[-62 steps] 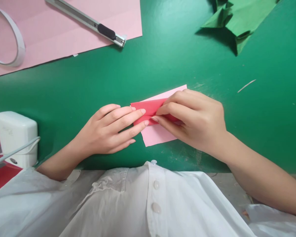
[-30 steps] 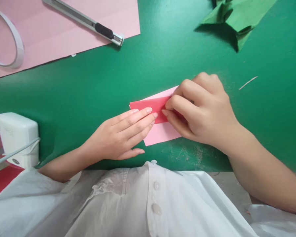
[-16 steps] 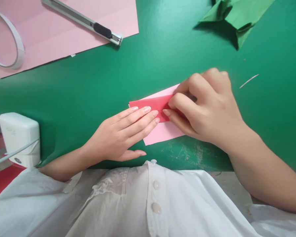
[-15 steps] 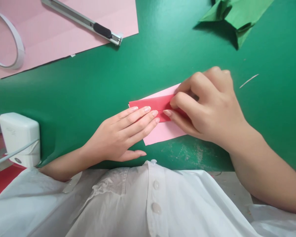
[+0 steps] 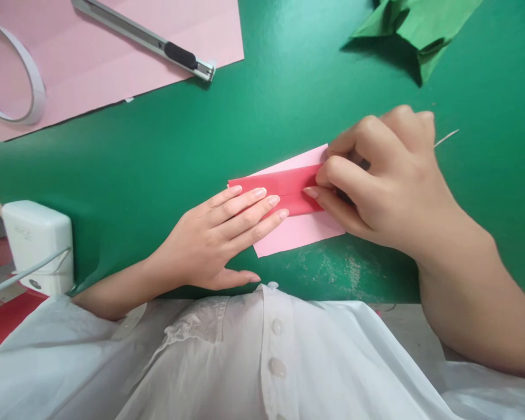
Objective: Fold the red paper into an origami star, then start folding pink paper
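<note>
A folded red paper strip (image 5: 293, 185) lies on a light pink paper (image 5: 289, 233) in the middle of the green table, a crease line running along its length. My left hand (image 5: 227, 233) lies flat over the strip's left end, fingers stretched out and thumb apart on the table. At the strip's right part, my right hand (image 5: 371, 181) has its fingers bent, with thumb and forefinger pinched on the red paper near the crease. The right end of the strip is hidden beneath that hand.
A utility knife (image 5: 179, 55) lies on a large pink sheet (image 5: 105, 70) at the upper left, beside a white paper ring (image 5: 37, 87). Folded green paper (image 5: 437, 23) sits upper right. A white device (image 5: 39, 242) with a cable stands at the left edge.
My right hand has slid to the right along the red strip, uncovering more of the red and pink paper. My left hand has stayed almost still.
</note>
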{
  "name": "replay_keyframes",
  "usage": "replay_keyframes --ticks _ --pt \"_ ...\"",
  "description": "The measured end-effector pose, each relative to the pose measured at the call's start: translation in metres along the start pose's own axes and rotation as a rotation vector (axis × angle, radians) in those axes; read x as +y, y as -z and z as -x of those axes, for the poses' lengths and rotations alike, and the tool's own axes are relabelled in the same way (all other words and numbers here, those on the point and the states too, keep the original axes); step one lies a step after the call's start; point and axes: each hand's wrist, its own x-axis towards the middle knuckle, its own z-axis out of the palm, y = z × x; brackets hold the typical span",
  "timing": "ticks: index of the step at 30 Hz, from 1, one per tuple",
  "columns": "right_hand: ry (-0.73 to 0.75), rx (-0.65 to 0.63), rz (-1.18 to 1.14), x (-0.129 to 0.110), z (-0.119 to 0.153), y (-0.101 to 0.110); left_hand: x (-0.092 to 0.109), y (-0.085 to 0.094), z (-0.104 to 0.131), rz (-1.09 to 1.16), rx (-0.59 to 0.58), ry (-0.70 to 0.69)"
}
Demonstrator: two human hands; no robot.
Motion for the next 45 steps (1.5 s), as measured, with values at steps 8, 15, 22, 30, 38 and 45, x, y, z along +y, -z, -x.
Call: replay_keyframes --ticks 8,15,22,30,38,45 --pt "-0.018 -0.013 0.025 -0.002 0.001 0.000 0.000 0.001 0.000 -0.010 -0.016 0.001" --pt "-0.067 -0.018 0.025 -0.008 0.001 0.000 0.003 0.000 0.000 -0.040 -0.016 0.010" --pt "-0.179 -0.034 -0.015 -0.024 0.007 -0.001 0.002 -0.001 0.000 -0.058 0.010 0.003" --pt "-0.287 -0.044 -0.071 -0.025 0.011 -0.006 0.002 0.000 -0.001 -0.064 -0.005 -0.003" --pt "-0.251 -0.116 -0.045 -0.019 0.011 0.000 0.001 -0.001 0.000 -0.051 -0.011 0.004" --pt "-0.201 -0.132 -0.001 -0.006 0.016 0.006 0.000 -0.001 0.002 -0.055 0.046 -0.030"
